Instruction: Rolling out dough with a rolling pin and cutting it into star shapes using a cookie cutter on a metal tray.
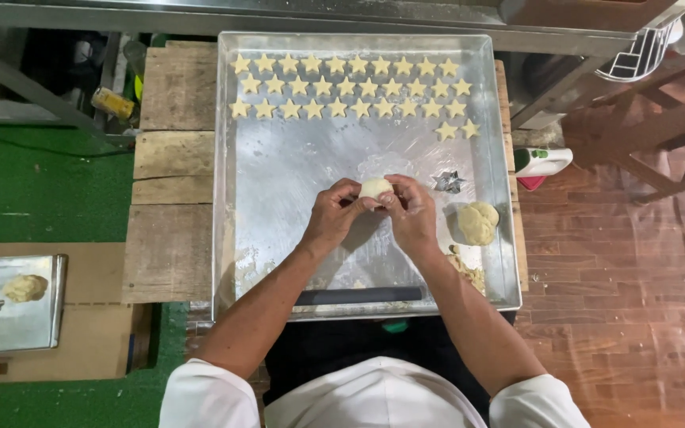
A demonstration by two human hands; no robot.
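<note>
Tray point(279, 170) first, since it's the biggest thing going: a big shiny metal baking tray sitting on rough wooden planks point(170, 238), with green matting off to the left side. Up at the far end of the tray there are 3 neat rows of pale star-shaped cookies point(348, 86), plus 2 more starting a 4th row at the right. A dark rolling pin point(358, 296) lies flat along the near edge of the tray, just under the forearms.

Next down in size, a lump of yellowish dough point(477, 223) rests near the right wall of the tray, with crumbly scraps point(469, 273) just below it. A small metal star cutter point(449, 182) sits right above that lump, close to the right hand but not touching it.

Now the hands. Both meet mid-tray around a small dough ball point(375, 187), paler than the big lump. The left hand point(333, 214) has its fingers curled in, tips pressing the ball's left side. The right hand point(412, 212) mirrors it, fingers bent and closed against the ball's right side, thumb tucked in. So the ball is pinched between both sets of fingertips, held just above the tray floor.

Off at the lower left, a second smaller tray point(41, 317) holds another bit of dough point(25, 288).
</note>
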